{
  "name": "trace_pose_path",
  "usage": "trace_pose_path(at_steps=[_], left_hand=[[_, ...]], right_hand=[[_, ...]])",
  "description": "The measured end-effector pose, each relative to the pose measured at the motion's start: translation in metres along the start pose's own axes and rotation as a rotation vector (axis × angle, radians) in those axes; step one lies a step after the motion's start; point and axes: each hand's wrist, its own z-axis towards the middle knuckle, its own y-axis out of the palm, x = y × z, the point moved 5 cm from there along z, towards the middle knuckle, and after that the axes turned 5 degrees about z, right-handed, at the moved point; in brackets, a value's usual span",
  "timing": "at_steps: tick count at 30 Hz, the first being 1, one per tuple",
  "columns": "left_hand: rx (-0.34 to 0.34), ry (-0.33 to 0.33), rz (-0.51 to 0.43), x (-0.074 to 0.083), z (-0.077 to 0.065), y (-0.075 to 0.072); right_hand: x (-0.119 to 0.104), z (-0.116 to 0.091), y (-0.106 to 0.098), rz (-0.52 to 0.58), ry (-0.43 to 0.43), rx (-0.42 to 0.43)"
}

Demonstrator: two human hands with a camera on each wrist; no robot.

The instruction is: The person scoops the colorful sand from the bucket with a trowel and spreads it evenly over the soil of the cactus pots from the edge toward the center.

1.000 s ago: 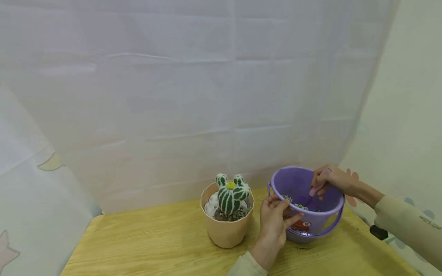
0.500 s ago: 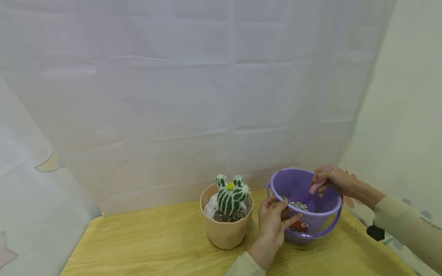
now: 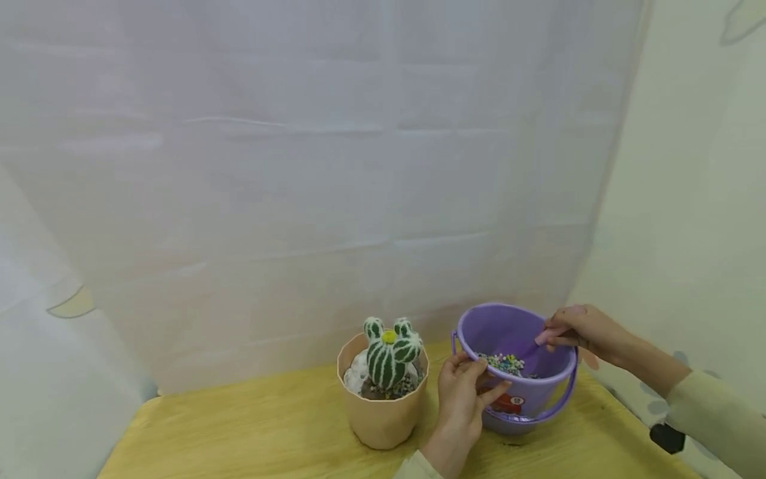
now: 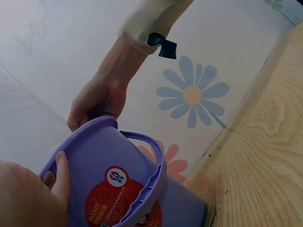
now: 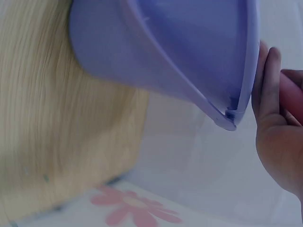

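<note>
In the head view my left hand grips the near left rim of a purple bucket, fingers at its edge. My right hand holds the pink handle of a small trowel over the right rim. Its purple blade is inside the bucket, near multicoloured pebbles. The right wrist view shows the fingers round the pink handle, beside the rim. The left wrist view shows the bucket's red label and handle.
Left of the bucket a peach pot holds a green-and-white cactus with a yellow flower, white lumps and pebbles. Both stand on a yellow wooden table. A pale sheet hangs behind, and a wall rises at the right.
My right hand has drawn the trowel up and back towards the right rim; more pebbles now show in the bucket. The left hand keeps its hold. The head view has shifted slightly.
</note>
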Motion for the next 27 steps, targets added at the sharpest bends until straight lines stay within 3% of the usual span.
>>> trace_pose_path(at_steps=[2, 8, 11, 15, 19, 23, 27], left_hand=[[-0.008, 0.0, 0.003, 0.0, 0.0, -0.001], [-0.034, 0.001, 0.008, 0.002, 0.0, 0.0], [-0.029, -0.012, 0.006, 0.001, -0.001, -0.001], [-0.025, -0.016, 0.002, 0.0, -0.001, -0.002], [-0.03, -0.009, -0.004, -0.001, 0.0, -0.001], [-0.032, -0.006, -0.007, -0.001, 0.002, -0.001], [-0.031, -0.001, -0.005, -0.001, 0.002, -0.002]], right_hand=[[-0.008, -0.006, 0.005, -0.164, -0.064, 0.06], [-0.035, -0.013, 0.025, -0.834, -0.315, 0.205], [-0.039, -0.012, 0.032, -0.987, -0.333, 0.191], [-0.039, -0.009, 0.035, -1.022, -0.261, 0.109], [-0.053, -0.009, 0.034, -0.978, -0.182, 0.075], [-0.066, -0.01, 0.034, -0.845, -0.087, 0.066], [-0.061, -0.01, 0.036, -0.732, 0.013, 0.036]])
